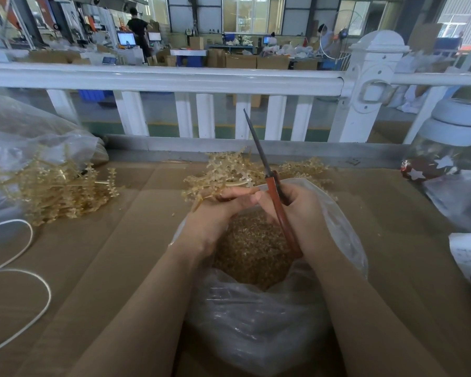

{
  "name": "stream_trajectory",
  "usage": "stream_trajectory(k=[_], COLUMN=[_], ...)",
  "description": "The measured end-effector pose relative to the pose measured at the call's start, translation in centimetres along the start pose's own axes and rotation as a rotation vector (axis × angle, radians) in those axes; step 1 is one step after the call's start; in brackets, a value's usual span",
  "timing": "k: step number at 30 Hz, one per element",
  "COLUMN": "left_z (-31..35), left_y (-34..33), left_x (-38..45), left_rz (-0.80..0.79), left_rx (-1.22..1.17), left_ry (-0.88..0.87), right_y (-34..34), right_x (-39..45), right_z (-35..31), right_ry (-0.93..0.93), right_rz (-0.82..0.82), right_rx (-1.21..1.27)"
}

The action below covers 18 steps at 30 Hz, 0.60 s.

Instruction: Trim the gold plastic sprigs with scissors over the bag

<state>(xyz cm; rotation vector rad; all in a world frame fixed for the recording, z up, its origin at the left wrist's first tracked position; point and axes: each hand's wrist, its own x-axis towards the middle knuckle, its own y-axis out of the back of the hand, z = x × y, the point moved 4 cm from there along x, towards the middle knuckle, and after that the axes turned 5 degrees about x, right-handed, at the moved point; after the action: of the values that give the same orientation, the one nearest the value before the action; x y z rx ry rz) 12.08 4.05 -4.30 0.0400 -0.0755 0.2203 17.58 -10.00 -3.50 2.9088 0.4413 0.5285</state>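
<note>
My right hand [297,213] grips scissors [269,183] by their red handles, the dark blades closed and pointing up and away. My left hand [215,213] holds a gold plastic sprig [199,195] by its stem, its fingertips touching the right hand. Both hands hover over an open clear plastic bag [346,240] filled with small gold trimmed bits [250,251]. A heap of gold sprigs [237,167] lies just beyond the hands.
Another pile of gold sprigs [55,189] spills from a clear bag [25,131] at the left. White cord [25,268] loops at the left edge. A jar with a white lid [452,142] stands at the right. A white railing [174,80] borders the cardboard-covered table [106,254].
</note>
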Motion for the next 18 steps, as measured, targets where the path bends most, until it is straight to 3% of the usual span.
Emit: stream_trajectory(k=[6, 9, 13, 18], left_z=[-0.6, -0.5, 0.4, 0.8], left_y=[0.5, 0.6, 1.5, 2.6], left_x=[0.7, 0.9, 1.0, 0.9], left_rz=[-0.043, -0.056, -0.068, -0.085], left_rx=[-0.036, -0.207, -0.618, -0.723], left_ry=[-0.084, -0.073, -0.071, -0.109], right_y=[0.2, 0.2, 0.4, 0.8], right_x=[-0.1, -0.1, -0.1, 0.2], right_z=[-0.1, 0.0, 0.1, 0.2], right_ry=[-0.062, -0.078, -0.097, -0.112], right_rz=[-0.009, 0.021, 0.063, 0.103], right_rx=[0.065, 0.076, 0.097, 0.121])
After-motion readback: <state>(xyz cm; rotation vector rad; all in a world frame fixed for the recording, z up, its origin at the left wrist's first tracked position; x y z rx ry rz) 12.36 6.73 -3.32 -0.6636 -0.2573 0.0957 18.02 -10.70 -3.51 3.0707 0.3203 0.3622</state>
